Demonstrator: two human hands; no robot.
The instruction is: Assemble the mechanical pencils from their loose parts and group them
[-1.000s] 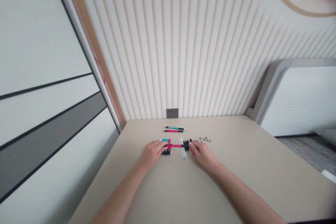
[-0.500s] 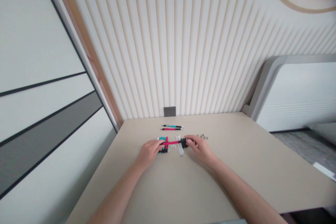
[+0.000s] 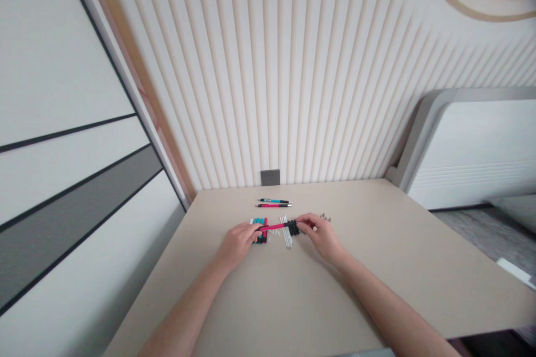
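Observation:
Between my two hands a red pen (image 3: 274, 227) with black ends is held nearly level, just above the table. My left hand (image 3: 240, 239) is closed round its left end. The fingertips of my right hand (image 3: 317, 231) pinch at its black right end; the exact tip is hidden. Under and beside the pen lie blue and red pen barrels (image 3: 260, 222), several white refills (image 3: 287, 237) and a group of black grips (image 3: 293, 228). Small pale pieces (image 3: 275, 232) lie between the barrels and refills. Metal tips (image 3: 325, 217) are scattered beyond my right hand.
A blue pen (image 3: 276, 201) and a red pen (image 3: 273, 206) lie at the back of the beige table (image 3: 268, 290). Behind them a dark socket (image 3: 270, 177) sits on the ribbed wall. A white cabinet is at left, and a padded headboard (image 3: 469, 145) at right.
My right fingers have shifted slightly on the pen's right end, showing more of its black part. The left hand is nearly unchanged.

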